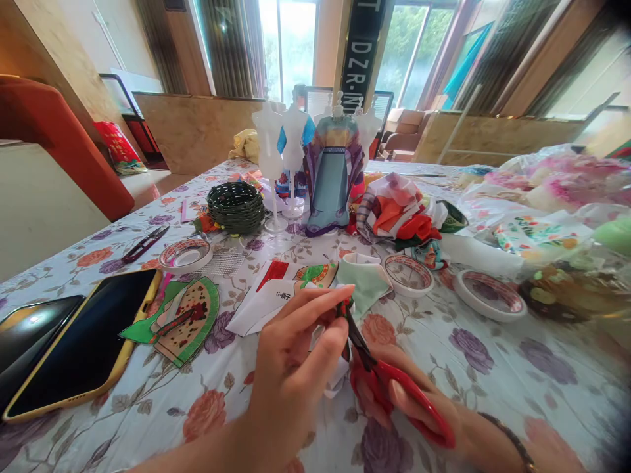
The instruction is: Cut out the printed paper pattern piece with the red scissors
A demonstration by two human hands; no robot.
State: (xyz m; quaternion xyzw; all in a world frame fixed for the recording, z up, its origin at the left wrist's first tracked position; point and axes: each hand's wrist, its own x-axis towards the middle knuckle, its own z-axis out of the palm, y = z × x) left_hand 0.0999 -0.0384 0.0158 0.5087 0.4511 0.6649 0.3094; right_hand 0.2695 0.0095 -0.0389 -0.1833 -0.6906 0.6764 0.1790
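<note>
My right hand [434,387] grips red-handled scissors [426,410], its fingers in the handle loops. Their dark blades point up and left toward my left hand [296,355]. Between the fingertips of that hand is a small piece with red and green on it [342,307], touching the blade tips. White material hangs beneath the fingers, mostly hidden. Just beyond lie a white paper labelled "G" [266,305], a printed red-and-green piece [315,272] and a pale green fabric piece [362,282]. A green-edged fan-shaped cutout [190,318] rests to the left.
Two phones [93,328] lie at left, near a tape roll [185,255] and dark snips [145,244]. More tape rolls [490,295] sit right. Behind stand a woven basket [235,207], white mannequins [270,141], a dressed one [330,177], bunched fabric [401,210] and plastic bags [542,217].
</note>
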